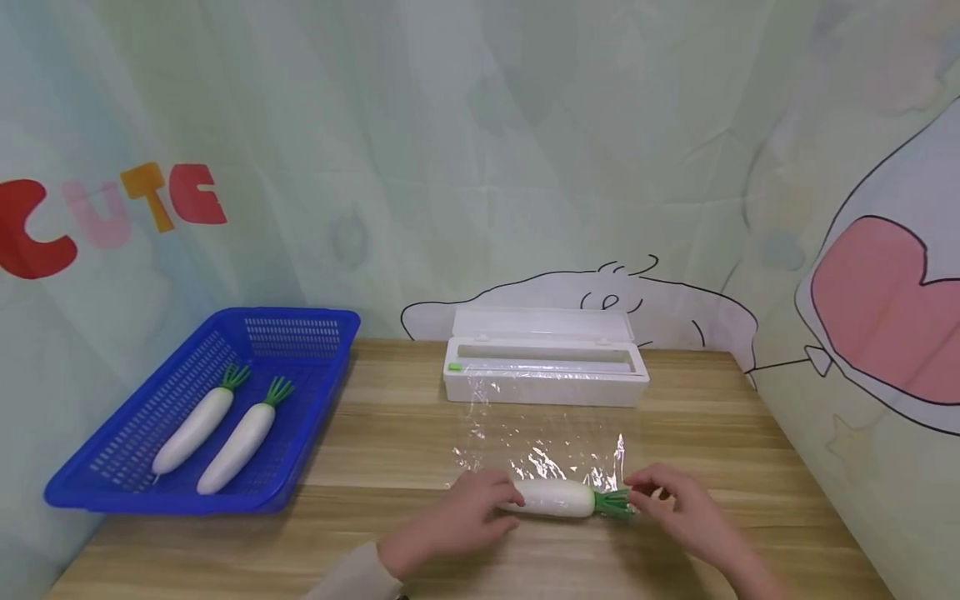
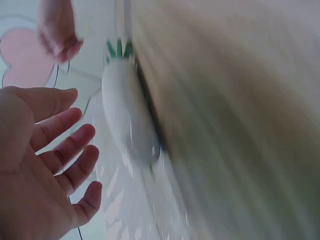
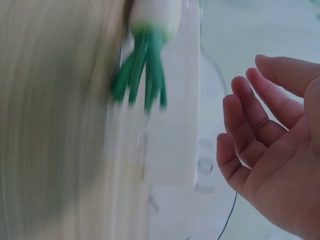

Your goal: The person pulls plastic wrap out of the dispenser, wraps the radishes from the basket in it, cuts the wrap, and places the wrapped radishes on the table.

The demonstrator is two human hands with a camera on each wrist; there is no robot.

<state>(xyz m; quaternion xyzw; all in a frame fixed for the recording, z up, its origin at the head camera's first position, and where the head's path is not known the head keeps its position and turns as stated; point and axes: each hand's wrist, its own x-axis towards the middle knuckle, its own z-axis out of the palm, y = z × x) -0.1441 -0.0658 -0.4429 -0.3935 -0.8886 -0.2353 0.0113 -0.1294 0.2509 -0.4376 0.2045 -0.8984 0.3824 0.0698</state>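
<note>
A white radish (image 1: 555, 498) with green stalks (image 3: 142, 70) lies crosswise near the front of the table. Clear plastic wrap (image 1: 551, 433) stretches from a white wrap dispenser (image 1: 543, 392) to the radish. My left hand (image 1: 468, 518) is by the radish's root end; the left wrist view shows its fingers loosely bent, holding nothing and apart from the radish. Beside the stalks is my right hand (image 1: 682, 510), its fingers relaxed and nothing between them in the right wrist view.
On the left, a blue plastic basket (image 1: 318, 433) holds two more white radishes (image 1: 240, 446). The dispenser's see-through lid (image 1: 543, 322) stands raised near the back edge of the wooden table (image 1: 390, 417). A printed curtain (image 1: 480, 167) hangs behind and around the table.
</note>
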